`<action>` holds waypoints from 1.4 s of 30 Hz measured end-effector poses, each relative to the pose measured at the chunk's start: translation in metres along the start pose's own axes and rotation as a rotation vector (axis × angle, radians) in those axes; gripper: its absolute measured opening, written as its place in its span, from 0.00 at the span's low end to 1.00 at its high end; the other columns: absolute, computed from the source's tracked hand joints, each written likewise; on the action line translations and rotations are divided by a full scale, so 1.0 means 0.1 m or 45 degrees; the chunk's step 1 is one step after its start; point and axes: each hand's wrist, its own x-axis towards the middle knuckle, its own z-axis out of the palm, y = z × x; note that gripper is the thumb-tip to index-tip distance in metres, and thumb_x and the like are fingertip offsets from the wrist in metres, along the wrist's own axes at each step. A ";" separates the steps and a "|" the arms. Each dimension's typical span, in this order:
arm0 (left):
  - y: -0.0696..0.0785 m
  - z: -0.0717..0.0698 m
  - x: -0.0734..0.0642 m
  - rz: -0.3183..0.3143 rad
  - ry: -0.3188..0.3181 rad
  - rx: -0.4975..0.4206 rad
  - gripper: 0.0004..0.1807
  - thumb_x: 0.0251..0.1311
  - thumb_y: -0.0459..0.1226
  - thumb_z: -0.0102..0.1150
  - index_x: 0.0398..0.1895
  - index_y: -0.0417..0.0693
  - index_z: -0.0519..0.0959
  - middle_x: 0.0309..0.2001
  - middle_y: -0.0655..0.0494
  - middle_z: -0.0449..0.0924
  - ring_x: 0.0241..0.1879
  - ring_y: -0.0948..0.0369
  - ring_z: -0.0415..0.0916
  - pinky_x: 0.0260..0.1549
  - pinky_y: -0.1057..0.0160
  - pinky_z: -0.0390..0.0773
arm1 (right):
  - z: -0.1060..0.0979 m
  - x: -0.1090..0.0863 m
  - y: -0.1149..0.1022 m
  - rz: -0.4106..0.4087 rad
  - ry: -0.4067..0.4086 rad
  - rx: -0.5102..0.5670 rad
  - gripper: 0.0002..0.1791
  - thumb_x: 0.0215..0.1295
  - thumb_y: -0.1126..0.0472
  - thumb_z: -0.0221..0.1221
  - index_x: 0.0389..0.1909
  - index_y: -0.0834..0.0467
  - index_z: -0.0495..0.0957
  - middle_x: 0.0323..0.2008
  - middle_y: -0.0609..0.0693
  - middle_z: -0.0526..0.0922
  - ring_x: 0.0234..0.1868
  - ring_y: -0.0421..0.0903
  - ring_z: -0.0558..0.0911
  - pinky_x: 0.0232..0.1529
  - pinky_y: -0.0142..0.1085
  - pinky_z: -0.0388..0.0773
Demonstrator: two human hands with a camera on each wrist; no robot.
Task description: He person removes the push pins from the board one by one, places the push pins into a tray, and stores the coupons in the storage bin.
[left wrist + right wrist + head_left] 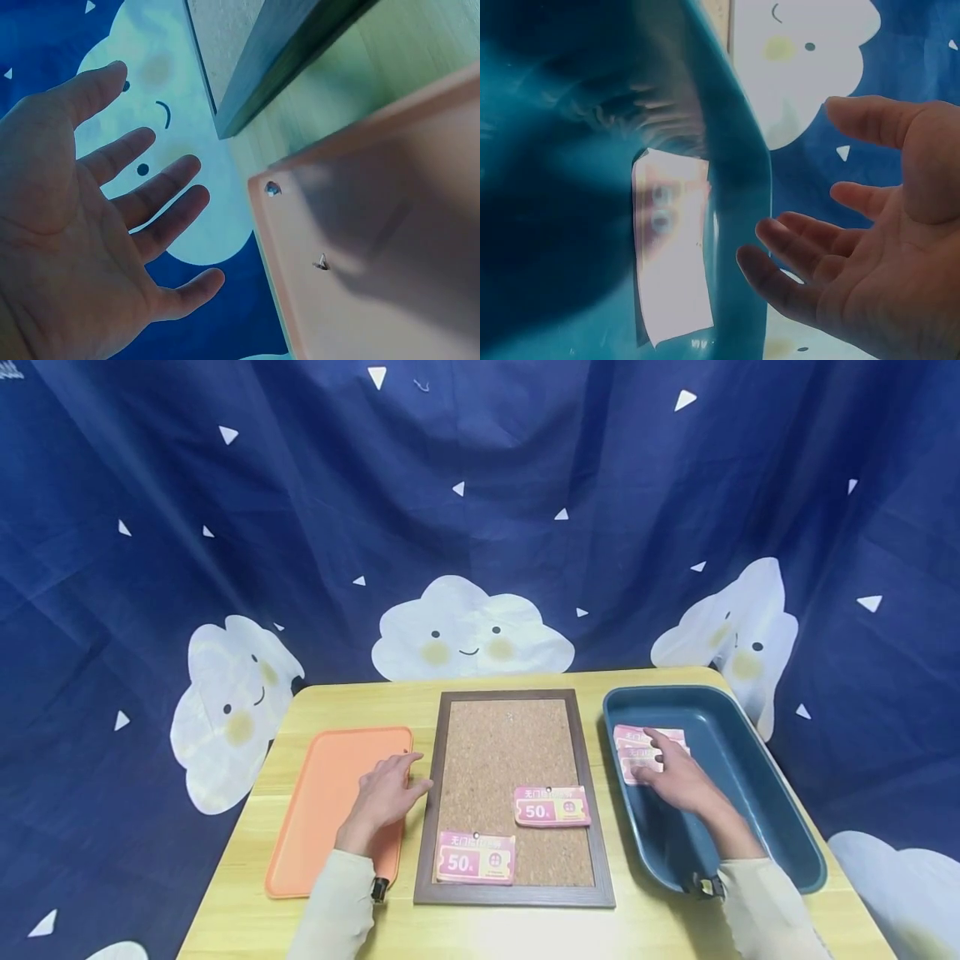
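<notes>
My left hand [384, 793] hovers palm down by the right edge of the orange tray [337, 785], with fingers spread and nothing in them. In the left wrist view, two small metal tacks [321, 262] lie inside that tray near a corner. Over the blue bin [750, 802], my right hand [681, 781] reaches across pink paper coupons [628, 767], fingers loosely bent. The right wrist view shows its fingers [776, 285] apart from the coupon. Between the hands lies a framed cork board [487, 752]; a lower-left coupon [476, 860] and a right coupon [552, 810] are tacked to it.
The tray, board and bin stand side by side on a light wooden table [517, 931]. The board's dark frame [433, 802] and the bin's tall wall form raised edges. Behind the table hangs a blue curtain [480, 543] with smiling clouds.
</notes>
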 end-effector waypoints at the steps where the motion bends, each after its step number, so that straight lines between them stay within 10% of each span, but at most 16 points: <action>1: 0.01 0.01 0.00 0.002 0.000 -0.002 0.31 0.61 0.54 0.58 0.66 0.56 0.69 0.63 0.51 0.73 0.62 0.48 0.68 0.51 0.41 0.64 | 0.00 0.00 -0.01 -0.001 -0.002 0.006 0.39 0.63 0.57 0.59 0.71 0.65 0.55 0.64 0.74 0.65 0.59 0.71 0.73 0.52 0.59 0.73; 42: 0.37 0.30 0.07 0.118 0.013 -0.040 0.27 0.61 0.52 0.59 0.62 0.53 0.74 0.58 0.51 0.77 0.58 0.51 0.73 0.54 0.43 0.70 | 0.31 -0.09 -0.24 -0.020 -0.021 0.105 0.37 0.63 0.58 0.60 0.71 0.60 0.57 0.64 0.69 0.68 0.59 0.67 0.74 0.54 0.57 0.74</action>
